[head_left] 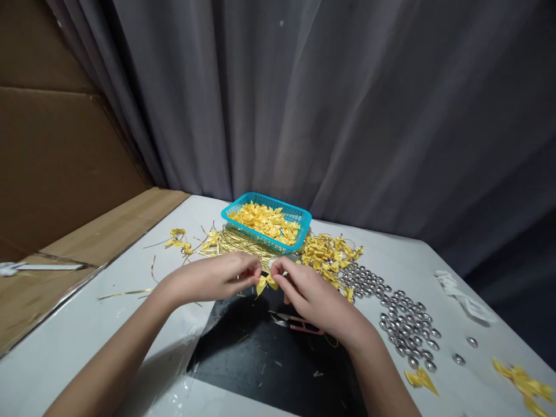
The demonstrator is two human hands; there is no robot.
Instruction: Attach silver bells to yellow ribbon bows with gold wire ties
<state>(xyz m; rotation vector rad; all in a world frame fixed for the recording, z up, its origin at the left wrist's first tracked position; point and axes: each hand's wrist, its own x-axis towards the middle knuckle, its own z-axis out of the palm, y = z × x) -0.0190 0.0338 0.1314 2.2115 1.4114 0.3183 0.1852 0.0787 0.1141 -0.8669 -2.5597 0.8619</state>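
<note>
Between my two hands hangs a small yellow ribbon bow, held above the black mat. My left hand pinches it from the left, thumb and fingertips pressed together. From the right, my right hand closes finger and thumb at its other side. Whether a thin gold tie is also in the fingertips is too small to tell. Below my right hand, a pair of thread snips with pinkish handles lies on the black mat. Just beyond my hands is a bundle of gold twist ties.
Behind the ties stands a blue basket full of yellow bows. More bows with gold ties are heaped to its right. Silver domed buttons spread over the white table's right side, near a crumpled white strip. Cardboard borders the left.
</note>
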